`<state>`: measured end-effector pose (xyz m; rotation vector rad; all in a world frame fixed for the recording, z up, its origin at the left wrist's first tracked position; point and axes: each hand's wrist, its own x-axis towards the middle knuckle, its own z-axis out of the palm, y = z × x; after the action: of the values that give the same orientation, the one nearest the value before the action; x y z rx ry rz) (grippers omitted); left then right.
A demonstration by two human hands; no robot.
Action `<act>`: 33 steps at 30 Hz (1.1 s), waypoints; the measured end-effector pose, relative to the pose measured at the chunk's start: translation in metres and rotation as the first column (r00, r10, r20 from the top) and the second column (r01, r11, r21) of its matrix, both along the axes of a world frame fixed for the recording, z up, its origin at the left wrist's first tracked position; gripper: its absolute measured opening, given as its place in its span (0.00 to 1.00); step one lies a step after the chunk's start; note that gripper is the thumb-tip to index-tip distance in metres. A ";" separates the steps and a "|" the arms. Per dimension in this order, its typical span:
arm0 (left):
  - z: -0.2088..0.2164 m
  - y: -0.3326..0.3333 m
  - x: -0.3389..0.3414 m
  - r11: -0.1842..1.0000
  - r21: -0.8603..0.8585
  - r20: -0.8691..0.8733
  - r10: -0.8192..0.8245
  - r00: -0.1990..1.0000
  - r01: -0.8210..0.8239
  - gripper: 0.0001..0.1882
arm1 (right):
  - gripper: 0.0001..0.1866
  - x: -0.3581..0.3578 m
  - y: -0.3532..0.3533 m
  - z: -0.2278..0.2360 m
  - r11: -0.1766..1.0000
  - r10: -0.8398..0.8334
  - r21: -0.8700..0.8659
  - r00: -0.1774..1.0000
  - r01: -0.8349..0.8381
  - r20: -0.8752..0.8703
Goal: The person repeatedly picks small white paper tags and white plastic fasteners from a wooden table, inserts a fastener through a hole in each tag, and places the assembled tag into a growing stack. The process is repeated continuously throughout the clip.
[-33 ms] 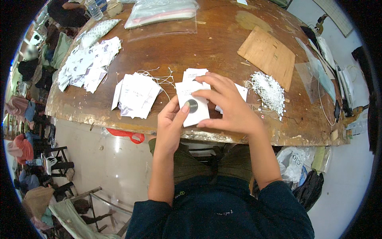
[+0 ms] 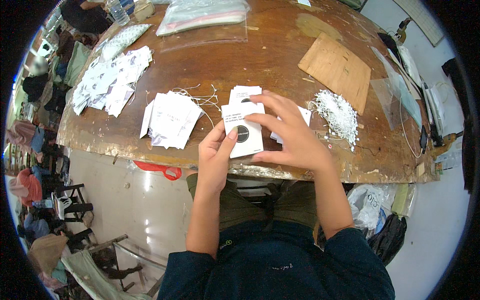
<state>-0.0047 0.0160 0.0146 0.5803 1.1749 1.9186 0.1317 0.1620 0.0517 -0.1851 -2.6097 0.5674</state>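
Left hand pinching white card by its left side, right hand spread at its right

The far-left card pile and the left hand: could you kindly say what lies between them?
The head view shows a second pile of white cards, with strings beside it.

1 head-worn fisheye view, facing down: left hand, right hand close, table beyond.
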 end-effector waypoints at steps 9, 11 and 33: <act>-0.016 0.009 0.005 0.995 -0.088 -0.140 0.035 0.990 -0.047 0.07 | 0.41 0.062 0.027 -0.021 0.917 -0.399 0.088 0.885 0.390 0.240; -0.017 0.011 0.006 0.996 -0.083 -0.143 0.019 0.990 -0.031 0.07 | 0.40 0.066 0.027 -0.025 0.927 -0.373 0.065 0.888 0.370 0.268; -0.015 0.007 0.004 0.987 -0.159 -0.122 -0.008 0.993 -0.012 0.10 | 0.46 0.058 0.047 -0.030 0.936 -0.336 0.000 0.895 0.351 0.293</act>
<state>-0.0008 0.0231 -0.0002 0.6161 1.3933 1.7909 0.1893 0.2092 0.0221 -0.7862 -2.7442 0.5120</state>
